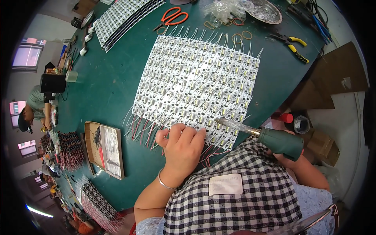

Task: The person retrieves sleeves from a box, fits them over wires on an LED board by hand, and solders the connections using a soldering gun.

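Observation:
A white sheet of small circuit boards (pixel 196 74), set with rows of components, lies on the green table. Thin white wires cross it and stick out at its far edge; white and red wires trail from the near edge. Over the near edge, my left hand (pixel 183 145) is closed with its fingers curled down; what they pinch, if anything, is hidden. My right hand (pixel 282 157), partly covered by the tool, grips a green hot-air gun (pixel 280 143). Its long metal nozzle points left, with the tip over the sheet's lower right part, just right of my left fingers.
Orange-handled scissors (pixel 175 16), rubber bands (pixel 246 35), a metal dish (pixel 264 11) and yellow-black pliers (pixel 291 44) lie beyond the sheet. A cardboard box (pixel 122 154) of wires stands left, near wired board bundles (pixel 100 203). More boards (pixel 121 21) lie far left. A co-worker (pixel 36 103) sits across.

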Tool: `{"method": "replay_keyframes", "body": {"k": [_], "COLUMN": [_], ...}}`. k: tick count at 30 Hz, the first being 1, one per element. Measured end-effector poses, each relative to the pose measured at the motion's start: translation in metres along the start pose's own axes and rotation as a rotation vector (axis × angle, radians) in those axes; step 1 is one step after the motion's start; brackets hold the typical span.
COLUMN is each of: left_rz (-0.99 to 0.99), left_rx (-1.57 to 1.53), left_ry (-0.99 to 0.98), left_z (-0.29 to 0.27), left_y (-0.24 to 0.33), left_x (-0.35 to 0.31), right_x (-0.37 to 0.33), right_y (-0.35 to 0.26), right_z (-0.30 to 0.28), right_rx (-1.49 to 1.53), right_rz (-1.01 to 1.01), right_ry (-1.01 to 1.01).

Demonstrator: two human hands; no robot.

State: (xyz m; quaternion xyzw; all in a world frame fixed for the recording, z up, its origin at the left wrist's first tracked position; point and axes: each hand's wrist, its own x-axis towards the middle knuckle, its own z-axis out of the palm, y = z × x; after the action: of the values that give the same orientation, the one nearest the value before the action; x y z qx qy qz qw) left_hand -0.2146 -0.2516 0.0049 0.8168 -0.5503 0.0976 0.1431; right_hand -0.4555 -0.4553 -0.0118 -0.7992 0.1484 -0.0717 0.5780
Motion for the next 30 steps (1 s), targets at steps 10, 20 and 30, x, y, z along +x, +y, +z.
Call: {"method": "replay_keyframes", "body": {"k": [10,20,30], "left_rz": [-0.002,0.022,0.021], "left_rx": [-0.01,-0.04,-0.029], "left_ry": [0.024,0.011,0.009], "left_z": [-0.01,0.004,0.004], "left_y": [0.01,0.018,0.017], "left_x": [-0.001,0.0,0.002], "right_x": [-0.013,-0.02,-0.012], "right_y": [-0.006,0.017,0.01], "right_z": [-0.006,-0.004,-0.001], "right_rx": [-0.022,-0.09,-0.034], "right_rz": [-0.091,-0.083,-0.07], "right_ry": [0.068,-0.115,-0.124]}}
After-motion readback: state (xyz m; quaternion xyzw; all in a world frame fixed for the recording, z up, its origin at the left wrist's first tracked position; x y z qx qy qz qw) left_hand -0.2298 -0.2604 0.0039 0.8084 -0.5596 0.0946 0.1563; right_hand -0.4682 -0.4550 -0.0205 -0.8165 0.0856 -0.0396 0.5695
